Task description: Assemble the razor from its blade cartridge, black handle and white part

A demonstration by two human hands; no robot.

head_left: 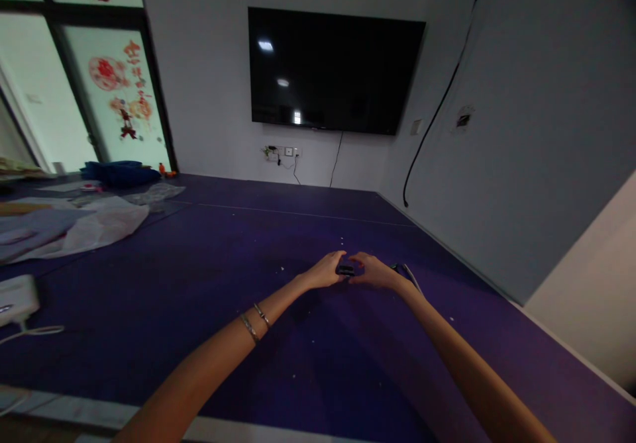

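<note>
Over the purple surface, my left hand (324,271) and my right hand (373,272) face each other with fingers curved. Between them is a small flat black object (346,270), too small to name. Its left end sits within the thumb and fingers of my left hand, which appear closed on it. The thumb and fingers of my right hand are apart, close to the object's right end, with nothing visibly gripped. Just beyond my right wrist lies a dark item with a pale curved strip (411,277), partly hidden by the hand.
The purple covered surface (248,363) bears small white scraps. A white device with a cable (18,300) is at the left edge. Farther back lie plastic sheeting (112,224) and a dark blue cloth (122,173). A black cable (440,102) hangs along the right wall; a television (332,72) is mounted ahead.
</note>
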